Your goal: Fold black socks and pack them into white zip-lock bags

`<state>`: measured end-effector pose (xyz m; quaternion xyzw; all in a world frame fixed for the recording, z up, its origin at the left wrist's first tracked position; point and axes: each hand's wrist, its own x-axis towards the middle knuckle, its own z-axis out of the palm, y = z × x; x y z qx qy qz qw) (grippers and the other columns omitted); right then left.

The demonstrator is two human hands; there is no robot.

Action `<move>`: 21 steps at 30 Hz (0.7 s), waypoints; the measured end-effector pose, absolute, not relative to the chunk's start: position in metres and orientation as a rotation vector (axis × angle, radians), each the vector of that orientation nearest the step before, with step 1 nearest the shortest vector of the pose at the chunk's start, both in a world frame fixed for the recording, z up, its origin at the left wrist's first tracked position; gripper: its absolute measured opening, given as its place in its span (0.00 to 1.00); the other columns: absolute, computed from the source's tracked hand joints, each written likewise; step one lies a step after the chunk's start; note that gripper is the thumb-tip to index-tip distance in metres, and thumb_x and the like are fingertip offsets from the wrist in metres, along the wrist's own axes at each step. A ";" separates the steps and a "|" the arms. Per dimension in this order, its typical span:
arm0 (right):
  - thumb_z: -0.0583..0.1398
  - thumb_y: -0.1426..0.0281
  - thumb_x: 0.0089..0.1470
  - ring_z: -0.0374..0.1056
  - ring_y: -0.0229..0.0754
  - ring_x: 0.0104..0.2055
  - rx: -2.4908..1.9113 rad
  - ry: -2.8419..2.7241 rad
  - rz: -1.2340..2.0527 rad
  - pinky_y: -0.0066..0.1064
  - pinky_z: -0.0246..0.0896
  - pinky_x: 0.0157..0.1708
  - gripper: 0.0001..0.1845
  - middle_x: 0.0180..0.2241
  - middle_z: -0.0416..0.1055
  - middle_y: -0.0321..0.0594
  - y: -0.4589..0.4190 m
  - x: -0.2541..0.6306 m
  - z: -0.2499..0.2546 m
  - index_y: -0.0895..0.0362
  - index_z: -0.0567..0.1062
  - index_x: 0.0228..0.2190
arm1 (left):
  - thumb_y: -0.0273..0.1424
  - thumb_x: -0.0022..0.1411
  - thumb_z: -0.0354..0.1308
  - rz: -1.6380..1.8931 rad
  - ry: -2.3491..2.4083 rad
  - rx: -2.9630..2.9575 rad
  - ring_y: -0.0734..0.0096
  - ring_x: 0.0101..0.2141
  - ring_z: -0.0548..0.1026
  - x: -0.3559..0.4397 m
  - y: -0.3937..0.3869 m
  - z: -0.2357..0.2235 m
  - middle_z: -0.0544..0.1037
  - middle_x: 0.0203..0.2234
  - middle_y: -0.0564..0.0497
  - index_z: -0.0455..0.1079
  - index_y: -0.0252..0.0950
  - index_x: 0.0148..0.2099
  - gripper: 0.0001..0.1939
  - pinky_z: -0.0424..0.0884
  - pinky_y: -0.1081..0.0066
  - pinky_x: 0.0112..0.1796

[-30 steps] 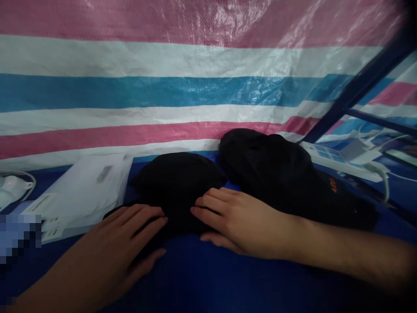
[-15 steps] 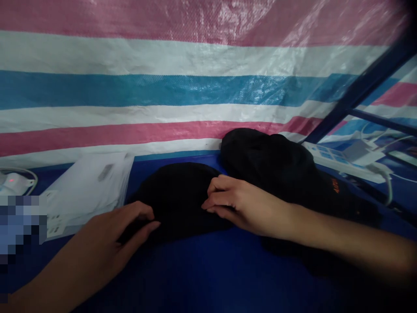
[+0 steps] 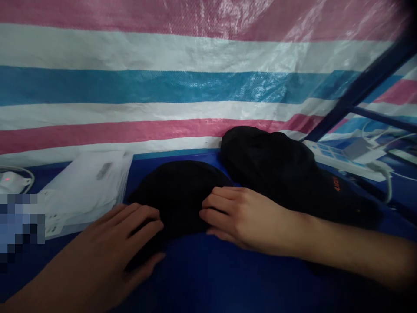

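Observation:
A piece of black cloth (image 3: 182,187) with a rounded far edge lies on the blue surface between my hands; its exact kind is hard to make out in the dark. My left hand (image 3: 120,243) rests at its near left, with bent fingers on the cloth and the thumb spread away below them. At its right side, my right hand (image 3: 237,217) lies with the fingertips on the fabric and the thumb lower, near its front edge. Neither hand visibly pinches the cloth.
Behind the right arm lies a heap of black fabric (image 3: 263,152) with orange lettering. White papers in clear sleeves (image 3: 84,182) lie at left, by a white plug (image 3: 13,182). A power strip (image 3: 345,161) and cables stand at right, past a dark bar (image 3: 355,95). Striped sheeting (image 3: 163,87) hangs behind.
Both hands have come slightly nearer me. The left fingers have spread from a near pinch, with the thumb dropping away. The right hand has flattened and slid down the cloth.

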<state>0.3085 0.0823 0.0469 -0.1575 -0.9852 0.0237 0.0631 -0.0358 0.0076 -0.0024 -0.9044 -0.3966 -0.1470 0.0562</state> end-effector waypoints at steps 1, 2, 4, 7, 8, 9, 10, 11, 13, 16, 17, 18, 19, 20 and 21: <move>0.59 0.67 0.80 0.75 0.51 0.45 -0.479 -2.969 0.107 0.44 0.72 0.44 0.14 0.45 0.82 0.47 0.084 0.309 0.047 0.62 0.82 0.54 | 0.42 0.80 0.59 -0.442 -1.219 -2.748 0.57 0.52 0.85 -0.036 0.009 -0.004 0.84 0.56 0.52 0.77 0.51 0.63 0.14 0.80 0.55 0.53; 0.58 0.71 0.80 0.75 0.50 0.45 -0.492 -2.947 0.182 0.42 0.72 0.44 0.13 0.45 0.82 0.47 0.086 0.309 0.048 0.62 0.82 0.55 | 0.42 0.81 0.58 -0.436 -1.244 -2.751 0.58 0.52 0.85 -0.037 0.010 -0.006 0.84 0.57 0.52 0.77 0.52 0.63 0.14 0.80 0.56 0.54; 0.60 0.74 0.78 0.77 0.46 0.47 -0.527 -2.856 0.421 0.38 0.72 0.46 0.12 0.47 0.83 0.46 0.090 0.310 0.050 0.61 0.80 0.56 | 0.40 0.83 0.55 -0.424 -1.283 -2.764 0.60 0.54 0.85 -0.040 0.010 -0.010 0.84 0.58 0.53 0.77 0.54 0.65 0.15 0.81 0.59 0.56; 0.65 0.73 0.75 0.79 0.41 0.46 -0.656 -2.643 0.897 0.32 0.72 0.46 0.08 0.48 0.85 0.42 0.097 0.312 0.053 0.58 0.81 0.53 | 0.41 0.84 0.55 -0.425 -1.361 -2.767 0.62 0.52 0.87 -0.046 0.006 -0.012 0.86 0.56 0.56 0.77 0.54 0.64 0.14 0.81 0.62 0.57; 0.67 0.71 0.74 0.80 0.39 0.44 -0.712 -2.565 1.076 0.30 0.72 0.44 0.08 0.47 0.85 0.41 0.100 0.313 0.053 0.57 0.82 0.52 | 0.42 0.84 0.54 -0.445 -1.386 -2.760 0.63 0.50 0.88 -0.048 0.005 -0.012 0.88 0.54 0.56 0.77 0.53 0.63 0.13 0.82 0.63 0.55; 0.68 0.69 0.73 0.80 0.39 0.43 -0.765 -2.491 1.254 0.29 0.72 0.43 0.08 0.47 0.86 0.40 0.103 0.313 0.053 0.57 0.83 0.51 | 0.43 0.84 0.54 -0.469 -1.408 -2.752 0.63 0.48 0.89 -0.050 0.003 -0.012 0.89 0.52 0.56 0.77 0.52 0.62 0.13 0.83 0.64 0.53; 0.70 0.66 0.72 0.80 0.38 0.41 -0.808 -2.422 1.413 0.28 0.72 0.40 0.09 0.45 0.86 0.39 0.105 0.313 0.052 0.57 0.84 0.50 | 0.44 0.85 0.52 -0.494 -1.429 -2.743 0.63 0.45 0.89 -0.051 0.003 -0.011 0.89 0.50 0.56 0.76 0.52 0.61 0.14 0.85 0.65 0.50; 0.71 0.64 0.71 0.79 0.38 0.40 -0.835 -2.359 1.538 0.27 0.71 0.39 0.11 0.43 0.85 0.39 0.107 0.313 0.050 0.57 0.84 0.49 | 0.45 0.85 0.51 -0.518 -1.442 -2.742 0.63 0.43 0.90 -0.051 0.002 -0.010 0.90 0.49 0.56 0.76 0.51 0.61 0.15 0.85 0.67 0.45; 0.73 0.61 0.68 0.78 0.37 0.37 -0.856 -2.286 1.630 0.26 0.70 0.36 0.15 0.39 0.84 0.37 0.108 0.313 0.048 0.58 0.84 0.48 | 0.44 0.86 0.48 -0.541 -1.495 -2.755 0.64 0.38 0.91 -0.048 0.004 -0.008 0.91 0.47 0.56 0.75 0.50 0.61 0.16 0.83 0.70 0.35; 0.71 0.65 0.72 0.79 0.38 0.40 -0.775 -2.438 1.274 0.28 0.73 0.39 0.11 0.43 0.84 0.40 0.098 0.312 0.049 0.58 0.84 0.51 | 0.43 0.86 0.48 -0.555 -1.544 -2.776 0.66 0.31 0.89 -0.040 0.009 -0.007 0.92 0.43 0.57 0.77 0.49 0.58 0.16 0.77 0.72 0.25; 0.68 0.68 0.75 0.79 0.40 0.44 -0.698 -2.549 1.033 0.30 0.74 0.43 0.08 0.47 0.84 0.43 0.092 0.311 0.051 0.57 0.83 0.51 | 0.43 0.87 0.48 -0.552 -1.509 -2.774 0.66 0.29 0.89 -0.038 0.010 -0.007 0.91 0.41 0.57 0.78 0.48 0.55 0.16 0.77 0.71 0.25; 0.64 0.72 0.77 0.79 0.41 0.48 -0.613 -2.656 0.762 0.33 0.74 0.47 0.08 0.50 0.83 0.45 0.086 0.310 0.052 0.57 0.83 0.51 | 0.43 0.87 0.48 -0.552 -1.451 -2.760 0.65 0.30 0.89 -0.038 0.011 -0.008 0.91 0.41 0.57 0.79 0.49 0.54 0.17 0.78 0.70 0.26; 0.60 0.74 0.79 0.78 0.44 0.51 -0.533 -2.741 0.480 0.36 0.73 0.49 0.11 0.51 0.83 0.46 0.080 0.309 0.053 0.57 0.83 0.50 | 0.42 0.87 0.48 -0.554 -1.387 -2.733 0.64 0.32 0.89 -0.038 0.012 -0.009 0.90 0.41 0.56 0.80 0.49 0.53 0.18 0.81 0.68 0.30; 0.57 0.75 0.80 0.77 0.46 0.51 -0.476 -2.793 0.231 0.39 0.72 0.49 0.14 0.51 0.83 0.46 0.075 0.308 0.053 0.57 0.84 0.49 | 0.40 0.86 0.48 -0.550 -1.332 -2.697 0.62 0.37 0.90 -0.040 0.012 -0.010 0.90 0.44 0.55 0.80 0.49 0.54 0.18 0.84 0.65 0.36; 0.55 0.75 0.80 0.76 0.48 0.51 -0.446 -2.830 0.043 0.41 0.72 0.49 0.16 0.50 0.83 0.46 0.071 0.306 0.053 0.57 0.84 0.47 | 0.38 0.86 0.48 -0.541 -1.287 -2.661 0.60 0.42 0.90 -0.043 0.012 -0.012 0.90 0.48 0.53 0.81 0.49 0.56 0.17 0.86 0.62 0.42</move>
